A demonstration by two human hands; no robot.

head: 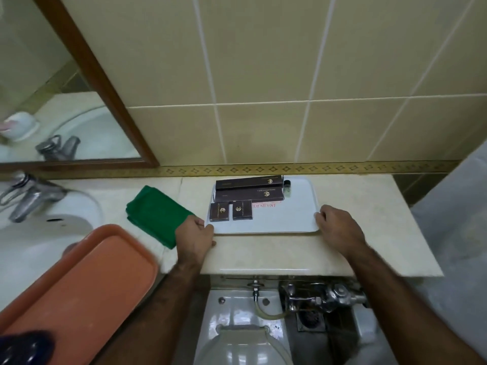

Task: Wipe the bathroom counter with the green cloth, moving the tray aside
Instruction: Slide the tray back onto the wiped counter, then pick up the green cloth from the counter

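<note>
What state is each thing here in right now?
White tray: flat on the counter, gripped at both front corners.
Left hand: closed on the tray's left corner.
Right hand: closed on its right corner.
Green cloth: folded, untouched.
Orange tray: empty.

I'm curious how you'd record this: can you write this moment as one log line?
phase: gripping tray | left hand: on white tray left corner | right hand: on right corner | green cloth: folded, untouched

Green cloth point(155, 214) crowds tray point(295, 219); right counter point(382, 219) free.
</note>
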